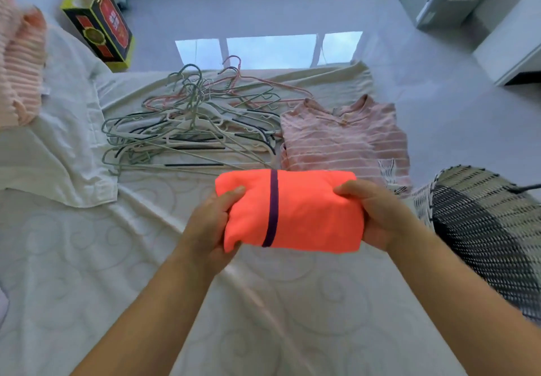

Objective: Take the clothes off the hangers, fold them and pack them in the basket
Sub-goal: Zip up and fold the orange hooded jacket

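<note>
1. A view from the person's head looks down at a bed (87, 258) covered with a pale sheet that has a swirl pattern; both bare forearms reach forward over it

2. A folded orange garment (292, 211), bright orange with one dark purple stripe running across it, is held above the bed, in the middle of the view

3. The left hand (210, 223) grips the left end of the orange garment, thumb on top and fingers curled underneath

4. The right hand (377, 214) grips the right end of the orange garment in the same way, thumb on top

5. Just behind the orange garment, on its right side, a pink striped top (345, 138) lies flat on the bed

6. Behind the orange garment, on its left, a tangled pile of bare hangers (187, 129) lies on the bed, grey, white and pink, touching the left edge of the pink striped top

7. To the right of the orange garment, close to the right hand, stands a woven basket (483, 223) in black and white weave; its contents cannot be seen

8. Far to the left of the orange garment, at the edge of the view, lies a heap of pink ribbed cloth (20, 68) on a rumpled white sheet (67, 129)

9. Beyond the bed, on the pale floor, a dark box with red and yellow print (99, 24) stands behind and left of the hangers
</note>
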`<state>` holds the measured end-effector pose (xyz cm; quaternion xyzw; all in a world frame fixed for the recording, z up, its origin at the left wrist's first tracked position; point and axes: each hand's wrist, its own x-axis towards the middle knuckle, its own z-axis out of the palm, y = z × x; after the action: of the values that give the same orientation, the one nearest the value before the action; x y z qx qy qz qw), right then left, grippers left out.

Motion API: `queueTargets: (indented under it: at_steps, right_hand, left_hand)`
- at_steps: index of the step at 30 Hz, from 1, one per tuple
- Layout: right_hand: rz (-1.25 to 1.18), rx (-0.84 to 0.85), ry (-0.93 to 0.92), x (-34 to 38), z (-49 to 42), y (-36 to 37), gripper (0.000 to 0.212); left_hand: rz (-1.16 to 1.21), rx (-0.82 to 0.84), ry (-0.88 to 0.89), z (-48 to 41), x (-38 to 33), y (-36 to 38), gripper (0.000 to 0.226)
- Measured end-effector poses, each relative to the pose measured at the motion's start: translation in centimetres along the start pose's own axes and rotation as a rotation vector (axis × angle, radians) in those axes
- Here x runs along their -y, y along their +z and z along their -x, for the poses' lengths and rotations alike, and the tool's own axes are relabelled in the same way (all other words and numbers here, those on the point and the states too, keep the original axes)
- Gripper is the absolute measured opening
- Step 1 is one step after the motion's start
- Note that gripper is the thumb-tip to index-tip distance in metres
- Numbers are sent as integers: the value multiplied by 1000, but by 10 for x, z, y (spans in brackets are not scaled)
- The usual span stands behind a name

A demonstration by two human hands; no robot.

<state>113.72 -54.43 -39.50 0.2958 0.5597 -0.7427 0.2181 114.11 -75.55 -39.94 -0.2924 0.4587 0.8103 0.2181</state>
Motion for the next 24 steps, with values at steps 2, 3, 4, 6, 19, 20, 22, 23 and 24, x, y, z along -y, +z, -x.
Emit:
queueTargets:
  at_steps: [2, 3, 4, 6, 19, 20, 22, 23, 24]
  right_hand:
    - [39, -31, -86, 41, -15, -17, 22]
    - [52, -26, -134, 60, -22, -26, 26]
    - [69, -20, -180, 78, -29, -35, 30]
    - [95, -59, -245, 107, -45, -57, 32]
    - [1206, -409, -186, -29, -136, -129, 59]
    - [1223, -423, -179, -36, -138, -131, 58]
    - [1195, -450, -173, -41, -138, -132, 57]
    - [1178, -460, -168, -42, -136, -132, 57]
    - [1172, -469, -161, -43, -132, -131, 56]
  left_hand:
    - [-12, 104, 95, -23, -15, 41, 20]
    - [-8, 152, 138, -33, -22, 61, 17]
    - [7, 190, 174, -42, -27, 79, 16]
    - [20, 261, 218, -65, -28, 108, 18]
    - [-262, -45, -62, -137, 119, 62, 23]
    - [-216, -34, -78, -132, 119, 59, 23]
    - [-111, -33, -125, -119, 116, 48, 21]
    - [-58, -49, -144, -112, 115, 37, 22]
    - [-5, -68, -158, -104, 114, 22, 22]
